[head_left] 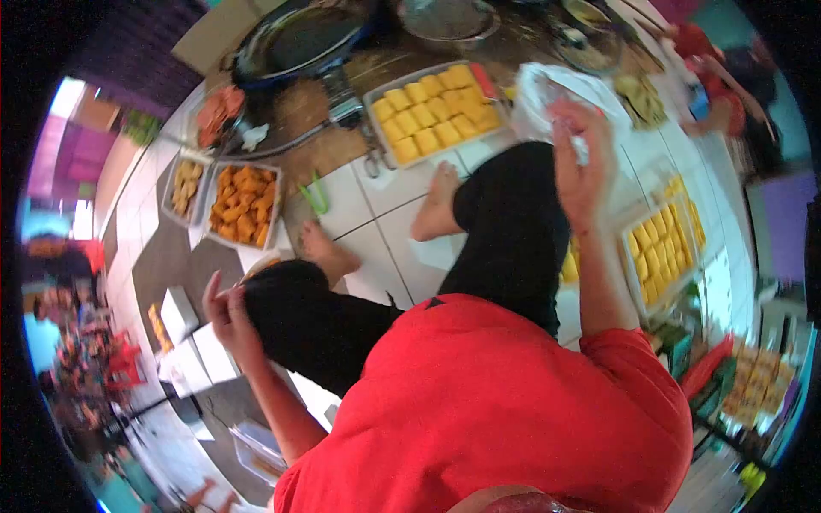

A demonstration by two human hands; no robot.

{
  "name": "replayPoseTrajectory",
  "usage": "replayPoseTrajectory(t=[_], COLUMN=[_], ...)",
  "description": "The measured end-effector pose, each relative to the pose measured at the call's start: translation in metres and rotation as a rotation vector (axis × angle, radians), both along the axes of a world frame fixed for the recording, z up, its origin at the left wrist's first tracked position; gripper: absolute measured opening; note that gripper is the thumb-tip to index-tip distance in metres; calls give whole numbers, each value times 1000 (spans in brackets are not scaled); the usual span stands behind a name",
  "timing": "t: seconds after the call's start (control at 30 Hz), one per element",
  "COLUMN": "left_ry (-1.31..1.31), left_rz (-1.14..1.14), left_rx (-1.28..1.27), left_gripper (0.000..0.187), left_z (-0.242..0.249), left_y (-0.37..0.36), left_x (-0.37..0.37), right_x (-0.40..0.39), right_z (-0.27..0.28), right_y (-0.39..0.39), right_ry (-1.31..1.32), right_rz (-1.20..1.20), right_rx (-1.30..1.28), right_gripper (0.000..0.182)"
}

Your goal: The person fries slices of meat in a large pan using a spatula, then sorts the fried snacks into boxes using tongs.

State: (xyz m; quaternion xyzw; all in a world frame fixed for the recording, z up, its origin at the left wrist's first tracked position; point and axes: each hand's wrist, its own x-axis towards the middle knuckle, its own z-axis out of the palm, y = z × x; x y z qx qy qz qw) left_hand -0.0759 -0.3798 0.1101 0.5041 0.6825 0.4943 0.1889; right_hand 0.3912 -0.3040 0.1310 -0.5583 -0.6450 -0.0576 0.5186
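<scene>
I sit on a white tiled floor in a red shirt and black trousers, barefoot. My left hand [227,315] rests against my left knee with its fingers apart and nothing in it. My right hand [581,162] is raised above my right knee and pinches the edge of a white plastic bag [547,92]. Just beyond the bag lies a metal tray of yellow blocks [434,113]. A second tray of yellow blocks [663,248] lies to the right of my right arm.
A tray of orange fried pieces [244,205] and a smaller tray [184,188] lie at the left, with green tongs [315,197] beside them. A large dark wok [299,38] stands at the top. Another person in red [710,68] sits at the top right.
</scene>
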Motion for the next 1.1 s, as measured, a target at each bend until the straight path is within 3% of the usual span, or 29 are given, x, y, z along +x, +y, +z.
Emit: replayPoseTrajectory(t=[0.13, 0.2, 0.3, 0.4, 0.47, 0.5, 0.63, 0.87, 0.93, 1.03, 1.1], left_ry=[894, 933, 855, 810, 809, 810, 782, 747, 723, 711, 702], left_rz=[-75, -85, -74, -55, -45, -37, 0, 65, 74, 66, 53], left_rx=[19, 20, -30, -90, -113, -109, -107, -64, -46, -25, -13], left_gripper=[29, 23, 17, 15, 14, 14, 11, 13, 14, 14, 14], left_z=[17, 16, 13, 16, 12, 9, 4, 0, -2, -4, -4], left_y=[-6, 0, 12, 24, 27, 29, 43, 73, 78, 80, 80], left_x=[64, 62, 55, 42, 31, 23, -1, -24, -29, -34, -34], right_x=[-48, -76, -95, -122, -128, -135, -161, -162, -156, -124, -128], right_z=[24, -10, -140, -261, -333, -346, -356, -306, -317, -403, -363], right_y=[106, 180, 289, 328, 344, 347, 336, 323, 321, 335, 334], right_ry=[110, 213, -1, -219, -362, -402, -446, -393, -304, -372, -170], right_rz=[185, 258, 158, 125, 210, 146, 2, -148, -221, -276, -329], right_rx=[-11, -59, -303, -797, -1027, -1011, -1068, -1081, -1028, -964, -1158], right_gripper=[17, 18, 19, 24, 34, 35, 40, 41, 45, 54, 49])
